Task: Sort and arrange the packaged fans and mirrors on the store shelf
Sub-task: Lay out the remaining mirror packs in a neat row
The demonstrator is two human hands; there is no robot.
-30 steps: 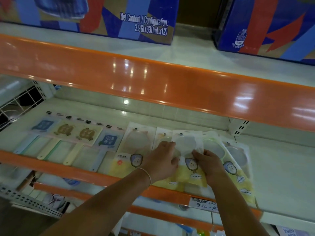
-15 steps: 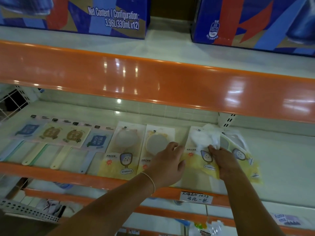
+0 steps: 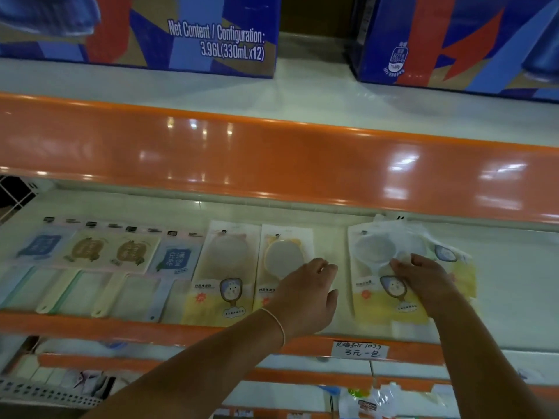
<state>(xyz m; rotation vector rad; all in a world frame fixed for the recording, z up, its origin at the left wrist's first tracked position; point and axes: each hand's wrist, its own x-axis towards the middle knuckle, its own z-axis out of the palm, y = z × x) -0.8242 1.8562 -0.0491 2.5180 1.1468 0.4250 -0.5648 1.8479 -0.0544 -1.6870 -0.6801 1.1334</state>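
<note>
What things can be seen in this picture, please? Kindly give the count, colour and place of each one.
fan packs: four, blue and tan cards with pale handles, in a row on the left of the middle shelf.
single mirror packs: two, yellow cards with pale round mirrors, side by side at the shelf centre.
mirror pile: count unclear, yellow and clear, overlapping at the right of centre.
drink cartons: two, blue and red, on the top shelf.
shelf edge: orange, glossy, above the packs.
price tag: one, white and handwritten, on the lower orange rail.
left hand: over the right single mirror pack, thin bracelet on the wrist.
right hand: grips the mirror pile.
</note>
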